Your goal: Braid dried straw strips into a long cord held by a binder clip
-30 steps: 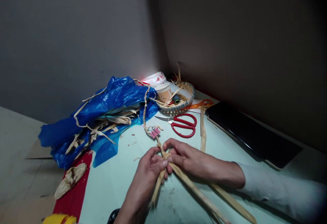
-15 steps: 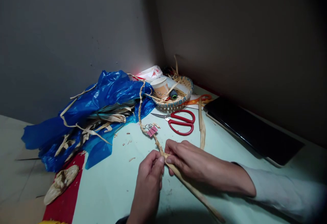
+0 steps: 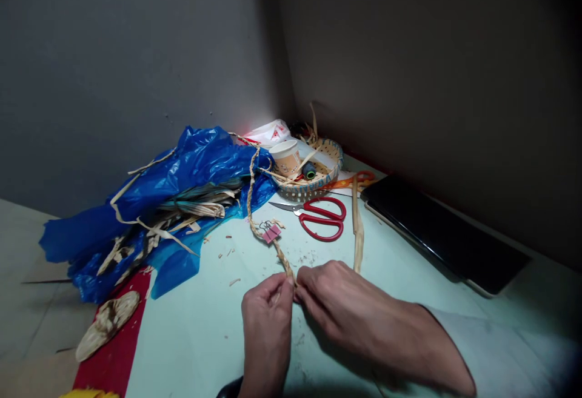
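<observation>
Left hand [image 3: 269, 316] and right hand [image 3: 339, 301] on braid [image 3: 284, 260]

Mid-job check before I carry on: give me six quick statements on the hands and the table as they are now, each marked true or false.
1. The left hand and right hand are both at the braided cord. True.
2. The pink clip lies well apart from the braided cord. False: it sits on it.
3. The paper cup is in the woven basket. True.
4. The red-handled scissors lie inside the woven basket. False: they lie on the table in front of it.
5. The dark flat device is to the right of the blue plastic bag. True.
6. The right hand grips the red-handled scissors. False: it is at the braided cord.
</observation>
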Demonstrator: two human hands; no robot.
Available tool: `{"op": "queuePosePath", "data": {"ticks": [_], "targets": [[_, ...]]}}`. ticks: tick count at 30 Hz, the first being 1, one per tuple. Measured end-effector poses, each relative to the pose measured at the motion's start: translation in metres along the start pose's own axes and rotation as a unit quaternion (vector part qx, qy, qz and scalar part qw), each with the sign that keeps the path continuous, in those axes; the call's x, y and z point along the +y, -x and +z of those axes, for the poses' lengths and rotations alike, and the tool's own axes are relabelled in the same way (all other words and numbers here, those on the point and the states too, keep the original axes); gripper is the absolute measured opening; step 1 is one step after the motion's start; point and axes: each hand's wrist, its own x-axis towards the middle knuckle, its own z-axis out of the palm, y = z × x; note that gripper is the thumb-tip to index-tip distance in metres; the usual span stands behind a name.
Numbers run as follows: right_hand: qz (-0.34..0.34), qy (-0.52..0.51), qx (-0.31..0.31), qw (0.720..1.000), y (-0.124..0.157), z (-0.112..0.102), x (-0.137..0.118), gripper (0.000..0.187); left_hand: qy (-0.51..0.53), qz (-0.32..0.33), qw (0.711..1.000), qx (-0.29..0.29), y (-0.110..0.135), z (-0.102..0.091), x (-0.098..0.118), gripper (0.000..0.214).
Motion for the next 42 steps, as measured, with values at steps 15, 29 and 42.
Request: {"op": "queuePosePath", "data": {"ticks": [15, 29, 42], "targets": [[-0.043, 0.046, 0.043, 0.997, -0.003, -0.013, -0.004, 0.032, 0.174, -0.067, 0.982, -0.023, 0.006, -0.006, 0.001, 0.022], [-0.014, -0.128, -0.018, 0.991, -0.020, 0.001, 0.015, 0.033, 0.183, -0.024, 0.983, -0.023, 0.016, 0.003, -0.002, 0.028], [0.009, -0.172, -0.006, 0.985, -0.024, -0.003, 0.018, 0.015, -0.102, 0.098, 0.990, 0.024, 0.023, -0.009, -0.002, 0.017]]}}
